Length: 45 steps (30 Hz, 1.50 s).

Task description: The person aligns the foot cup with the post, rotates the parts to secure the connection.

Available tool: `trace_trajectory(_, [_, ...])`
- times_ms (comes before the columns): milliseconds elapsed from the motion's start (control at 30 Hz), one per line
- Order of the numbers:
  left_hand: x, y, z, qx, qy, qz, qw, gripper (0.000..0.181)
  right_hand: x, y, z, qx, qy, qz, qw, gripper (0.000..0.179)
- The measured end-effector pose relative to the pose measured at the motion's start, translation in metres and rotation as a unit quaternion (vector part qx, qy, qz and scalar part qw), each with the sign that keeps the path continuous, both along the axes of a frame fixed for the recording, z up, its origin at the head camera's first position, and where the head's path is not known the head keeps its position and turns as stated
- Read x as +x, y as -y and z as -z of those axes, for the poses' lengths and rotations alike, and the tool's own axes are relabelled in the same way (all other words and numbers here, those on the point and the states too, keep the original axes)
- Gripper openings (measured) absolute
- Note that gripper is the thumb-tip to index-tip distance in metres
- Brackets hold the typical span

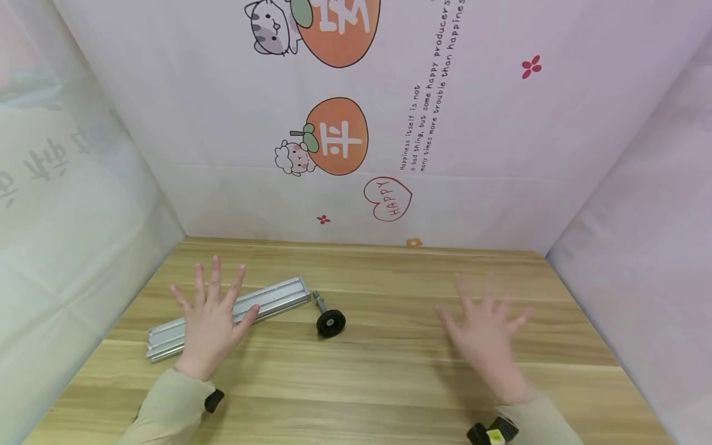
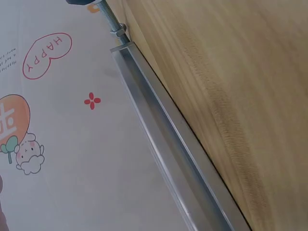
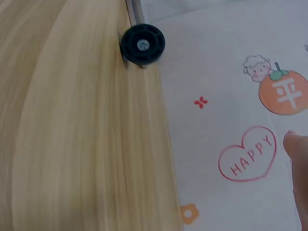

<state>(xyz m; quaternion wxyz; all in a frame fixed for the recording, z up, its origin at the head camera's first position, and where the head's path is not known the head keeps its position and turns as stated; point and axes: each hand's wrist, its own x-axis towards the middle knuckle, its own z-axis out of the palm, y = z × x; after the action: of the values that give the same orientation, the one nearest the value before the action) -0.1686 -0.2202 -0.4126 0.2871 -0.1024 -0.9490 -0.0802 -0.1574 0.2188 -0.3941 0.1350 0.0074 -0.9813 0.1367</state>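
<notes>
An aluminium profile bar (image 1: 272,298) with grooves along its length lies slantwise on the left of the wooden table. Beyond its right end lies a levelling foot (image 1: 330,323) with a round black base and a threaded stud carrying a nut. My left hand (image 1: 210,321), fingers spread, is over the bar and hides its middle; whether it touches cannot be told. To the right, my right hand (image 1: 486,334) is spread as well, blurred, with nothing in it. In the left wrist view the profile bar (image 2: 168,130) runs diagonally; the right wrist view shows the black base (image 3: 143,44).
The wood-grain table (image 1: 356,383) is bordered by a printed white cloth (image 1: 473,204) at the back and by white cloth on both sides. Dark wrist-worn devices show at both sleeves, the right one (image 1: 494,431) with a yellow mark.
</notes>
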Motion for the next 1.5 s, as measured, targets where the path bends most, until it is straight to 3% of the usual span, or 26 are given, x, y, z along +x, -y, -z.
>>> trace_trajectory(267, [0.005,0.004,0.003,0.005,0.005,-0.011,0.9999,0.077,-0.015,0.056,0.019,-0.041,0.016,-0.046,0.998,0.073])
trace_trajectory(433, [0.006,0.006,0.004,0.042,0.017,-0.003,0.999,0.072,-0.024,0.095,0.029,-0.08,0.024,-0.099,0.9915,0.072])
trace_trajectory(567, [0.003,0.009,0.008,0.086,0.043,0.011,0.9953,0.067,-0.029,0.123,0.039,-0.079,0.024,-0.143,0.9863,0.07])
trace_trajectory(733, [-0.005,0.015,0.017,0.143,0.104,0.03,0.9838,0.065,-0.034,0.148,0.048,-0.09,0.03,-0.184,0.9783,0.069])
trace_trajectory(967, [-0.018,0.02,0.026,0.197,0.197,0.041,0.9595,0.076,-0.038,0.169,0.059,-0.106,0.067,-0.208,0.9701,0.068])
trace_trajectory(1100, [-0.025,0.022,0.032,0.2,0.238,0.038,0.9496,0.082,-0.038,0.178,0.063,-0.093,0.083,-0.228,0.9656,0.063])
trace_trajectory(1233, [-0.028,0.026,0.043,0.19,0.256,0.031,0.9474,0.081,-0.036,0.186,0.063,-0.078,0.095,-0.242,0.9623,0.06])
trace_trajectory(1367, [-0.028,0.028,0.05,0.177,0.278,0.015,0.944,0.078,-0.034,0.193,0.065,-0.054,0.085,-0.246,0.9641,0.056])
trace_trajectory(1500, [-0.027,0.027,0.051,0.167,0.303,0.005,0.9382,0.076,-0.034,0.197,0.068,-0.05,0.07,-0.242,0.9665,0.048])
